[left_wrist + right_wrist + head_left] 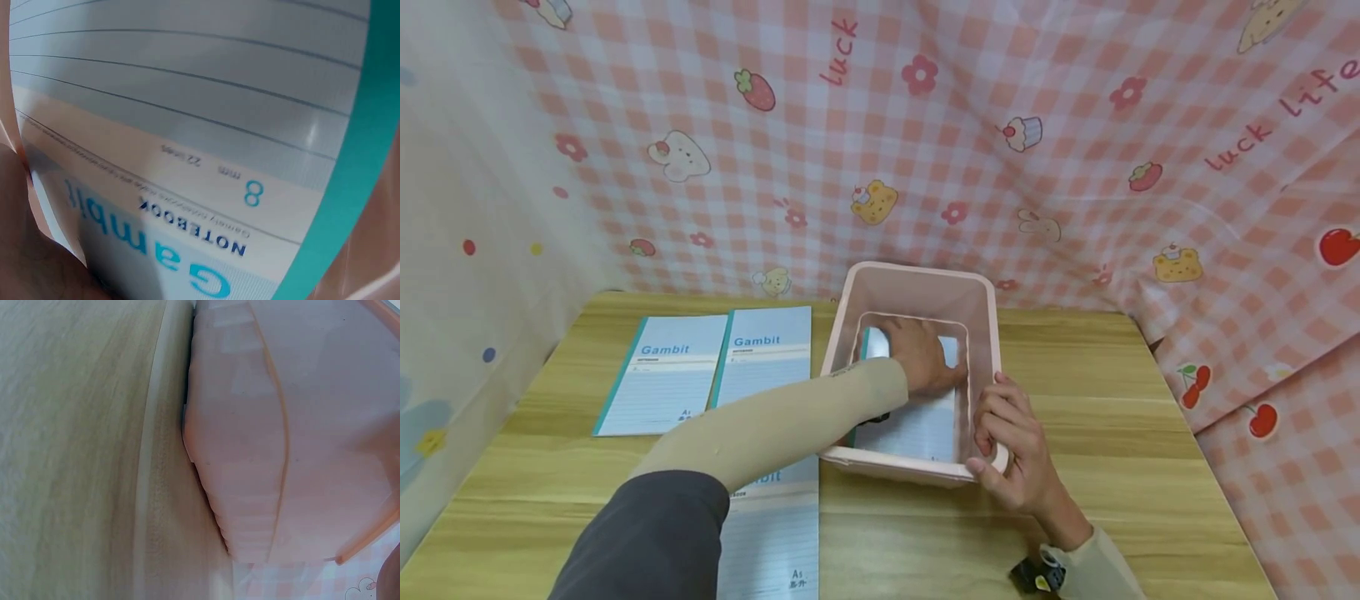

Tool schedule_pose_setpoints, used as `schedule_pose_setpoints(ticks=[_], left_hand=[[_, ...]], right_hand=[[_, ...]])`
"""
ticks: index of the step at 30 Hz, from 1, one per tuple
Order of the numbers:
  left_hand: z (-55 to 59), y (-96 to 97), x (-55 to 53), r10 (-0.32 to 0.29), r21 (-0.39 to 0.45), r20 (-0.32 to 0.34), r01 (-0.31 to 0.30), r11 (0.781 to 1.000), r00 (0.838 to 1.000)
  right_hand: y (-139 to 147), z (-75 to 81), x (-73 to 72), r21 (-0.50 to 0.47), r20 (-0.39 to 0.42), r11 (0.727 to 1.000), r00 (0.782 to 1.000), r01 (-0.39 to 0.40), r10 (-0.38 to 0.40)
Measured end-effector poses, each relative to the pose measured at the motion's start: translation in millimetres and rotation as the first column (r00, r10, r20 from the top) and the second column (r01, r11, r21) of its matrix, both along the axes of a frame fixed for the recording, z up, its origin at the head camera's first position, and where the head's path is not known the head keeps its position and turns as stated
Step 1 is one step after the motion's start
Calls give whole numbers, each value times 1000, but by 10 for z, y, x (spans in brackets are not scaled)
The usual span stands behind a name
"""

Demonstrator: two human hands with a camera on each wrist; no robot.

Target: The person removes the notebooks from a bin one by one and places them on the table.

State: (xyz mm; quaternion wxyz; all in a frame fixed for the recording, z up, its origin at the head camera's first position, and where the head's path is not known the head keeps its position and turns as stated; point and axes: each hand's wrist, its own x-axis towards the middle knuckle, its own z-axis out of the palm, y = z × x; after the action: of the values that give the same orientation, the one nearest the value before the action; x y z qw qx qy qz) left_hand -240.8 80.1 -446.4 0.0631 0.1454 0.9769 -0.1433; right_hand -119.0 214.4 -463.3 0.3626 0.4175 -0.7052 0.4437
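Note:
A pink plastic bin [917, 287] stands on the table, with a blue-and-white Gambit notebook [917, 429] inside it. My left hand [917, 354] reaches into the bin and spans the notebook's upper part, its thumb at the right edge; the other fingertips are partly hidden. In the left wrist view the notebook's cover [187, 131] and teal spine fill the picture, and the thumb [37, 262] lies by its edge. My right hand [1015, 437] grips the bin's rim at the near right corner, fingers curled over it. The right wrist view shows the bin's outer wall [250, 425].
Two more notebooks, one [662, 383] further left and one [767, 342] beside the bin, lie on the wooden table [1075, 375]. Another notebook [775, 533] lies nearer, partly under my left forearm. A checked pink curtain [880, 142] hangs behind the table.

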Motion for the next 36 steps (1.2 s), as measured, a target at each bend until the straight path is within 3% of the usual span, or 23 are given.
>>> schedule_pose_setpoints(ticks=[4,10,15,18,23,30,36], left_hand=[[17,19,-18,-6,-40,0,6,999,1000],[104,36,-52,-9,-82,78,15,997,997],[215,24,-42,20,-56,127,-13,998,992],[291,10,-29,23,-10,121,-22,1000,992],[430,-43,-23,6,87,52,-10,996,999],[640,-129,-112,-13,194,-40,21,981,999],[893,-170,-93,-34,308,-77,56,950,996]], right_hand=[[5,11,-1,-2,-12,1000,1000,-5,5],[6,13,6,13,-10,1000,1000,-4,4],[14,2,17,15,-7,1000,1000,0,1],[21,-1,7,13,-8,1000,1000,-5,5],[26,-12,-5,23,-6,1000,1000,-5,5],[43,-36,4,31,18,999,1000,5,-6],[42,-35,25,24,42,1000,999,13,-14]])
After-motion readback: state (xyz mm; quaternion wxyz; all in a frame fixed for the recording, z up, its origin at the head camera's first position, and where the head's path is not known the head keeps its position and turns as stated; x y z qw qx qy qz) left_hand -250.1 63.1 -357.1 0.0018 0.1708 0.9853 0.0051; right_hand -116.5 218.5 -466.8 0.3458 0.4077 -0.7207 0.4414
